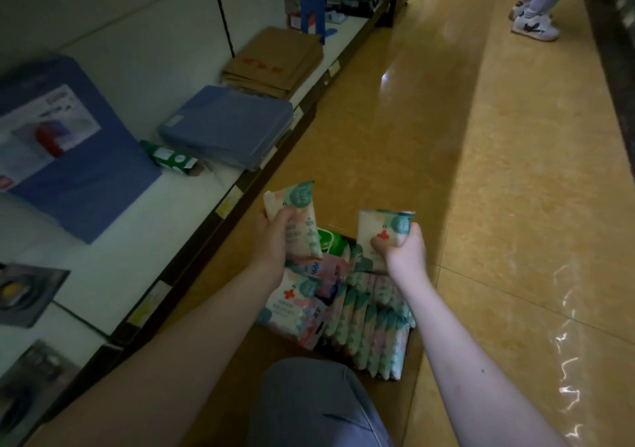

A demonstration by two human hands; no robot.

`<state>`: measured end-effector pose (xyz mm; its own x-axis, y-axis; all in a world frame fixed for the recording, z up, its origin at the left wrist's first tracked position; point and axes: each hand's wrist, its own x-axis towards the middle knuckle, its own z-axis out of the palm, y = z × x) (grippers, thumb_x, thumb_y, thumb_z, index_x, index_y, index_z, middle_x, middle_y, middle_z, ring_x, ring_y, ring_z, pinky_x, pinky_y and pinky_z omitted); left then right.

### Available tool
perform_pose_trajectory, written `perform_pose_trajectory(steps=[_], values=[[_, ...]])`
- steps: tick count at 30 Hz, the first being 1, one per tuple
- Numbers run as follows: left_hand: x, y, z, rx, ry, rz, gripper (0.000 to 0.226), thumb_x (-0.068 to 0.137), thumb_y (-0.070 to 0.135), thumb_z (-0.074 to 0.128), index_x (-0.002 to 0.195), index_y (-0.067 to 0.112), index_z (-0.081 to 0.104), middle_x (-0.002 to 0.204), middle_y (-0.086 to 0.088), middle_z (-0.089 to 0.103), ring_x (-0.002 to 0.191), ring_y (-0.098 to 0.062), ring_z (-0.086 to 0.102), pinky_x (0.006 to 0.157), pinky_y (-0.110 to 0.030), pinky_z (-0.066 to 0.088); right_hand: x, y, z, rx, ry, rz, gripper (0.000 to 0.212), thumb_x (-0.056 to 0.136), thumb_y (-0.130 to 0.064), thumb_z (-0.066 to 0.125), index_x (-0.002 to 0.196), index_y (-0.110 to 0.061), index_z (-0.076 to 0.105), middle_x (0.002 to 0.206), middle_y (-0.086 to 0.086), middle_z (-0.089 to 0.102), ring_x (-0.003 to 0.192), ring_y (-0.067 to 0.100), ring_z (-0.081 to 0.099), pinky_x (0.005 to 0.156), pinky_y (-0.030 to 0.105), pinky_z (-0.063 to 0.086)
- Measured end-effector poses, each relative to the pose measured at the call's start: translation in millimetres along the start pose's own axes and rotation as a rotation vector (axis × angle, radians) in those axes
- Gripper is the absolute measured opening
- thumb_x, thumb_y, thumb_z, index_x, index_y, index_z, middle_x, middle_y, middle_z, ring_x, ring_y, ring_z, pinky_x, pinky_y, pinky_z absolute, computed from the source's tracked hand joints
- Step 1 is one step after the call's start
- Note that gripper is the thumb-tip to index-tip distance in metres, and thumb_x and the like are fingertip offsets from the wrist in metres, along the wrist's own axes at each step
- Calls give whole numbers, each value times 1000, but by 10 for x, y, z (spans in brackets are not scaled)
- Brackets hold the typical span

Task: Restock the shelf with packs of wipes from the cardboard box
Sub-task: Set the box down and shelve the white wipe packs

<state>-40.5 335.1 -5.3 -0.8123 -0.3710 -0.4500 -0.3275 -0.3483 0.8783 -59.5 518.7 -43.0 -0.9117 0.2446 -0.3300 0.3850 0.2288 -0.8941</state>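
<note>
Pastel plastic wrappers fill the cardboard box [338, 237], which sits on the tan floor just beside the bottom shelf [113, 264]; I can only see a sliver of its far rim, since the packs of wipes [364, 323] are crammed in on edge and heaped over the top. My left hand [271, 240] has its fingers closed around one pack [292, 213], held above the box on its shelf side. My right hand [403, 249] is clenched on a second pack [383, 228], above the box on the aisle side. Neither pack is on the shelf yet. Beyond the box, on the shelf, I see one green and white pack [170, 158] lying against a blue folded item [226, 125]; whether it came from this box I cannot tell. I judge the restock barely begun: the box looks nearly full, and the white shelf space level with it is bare.
</note>
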Motion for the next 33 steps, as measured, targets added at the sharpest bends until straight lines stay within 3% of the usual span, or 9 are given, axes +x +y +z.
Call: perform_pose_trajectory(steps=[2,4,7,10,14,17,22,28,33], values=[[-73,111,-38,22,5,49,28,88,20,58,112,18,45,99,-6,59,79,-18,61,49,-29,51,-76,-248,83,81,-57,-18,55,77,-13,74,123,-9,44,113,9,60,103,27,61,90,43,51],[-147,231,-86,54,25,90,32,86,20,60,115,18,46,100,-5,59,80,-17,62,60,-33,53,-151,-511,177,166,-126,-38,51,80,-5,70,123,-5,43,113,8,59,102,22,60,92,36,50],[-289,520,-253,33,81,191,32,87,17,61,114,14,45,96,-2,58,80,-14,61,62,-32,55,-367,-927,391,263,-279,-122,33,83,3,62,109,-12,49,96,1,61,81,8,62,70,20,53],[-445,892,-473,-24,153,287,33,88,14,60,116,10,45,100,-4,59,84,-13,62,59,-24,54,-630,-1322,653,314,-407,-233,34,81,4,62,107,-16,50,95,0,64,82,9,65,63,21,57],[-726,1468,-840,-68,266,395,26,89,18,59,110,17,44,98,0,58,84,-13,63,66,-34,57,-1029,-1961,1010,318,-518,-371,44,79,2,63,117,-14,47,97,-5,61,89,11,63,73,28,56],[-935,1857,-1107,-111,283,433,34,88,22,61,116,18,42,108,-3,59,93,-23,66,67,-52,58,-1307,-2368,1192,338,-603,-433,43,81,2,62,114,-21,45,95,-9,58,87,8,61,73,28,56],[-1323,2510,-1536,-139,386,664,26,89,15,58,111,12,43,102,-3,60,80,-12,65,53,-25,56,-1793,-2980,1462,408,-727,-533,41,83,5,60,113,-19,45,94,-6,60,86,11,63,76,32,56],[-1721,3318,-2135,-127,474,891,30,86,18,64,109,16,45,107,-3,62,95,-20,66,78,-39,57,-2242,-3687,1893,498,-792,-710,37,82,6,60,104,-21,48,93,-3,63,83,12,64,77,31,56],[-1892,3802,-2817,-114,624,949,35,87,22,62,116,18,43,102,1,60,80,-10,66,64,-29,57,-2582,-4074,2437,531,-911,-723,29,84,6,56,102,-17,49,91,0,63,76,13,65,66,28,57]])
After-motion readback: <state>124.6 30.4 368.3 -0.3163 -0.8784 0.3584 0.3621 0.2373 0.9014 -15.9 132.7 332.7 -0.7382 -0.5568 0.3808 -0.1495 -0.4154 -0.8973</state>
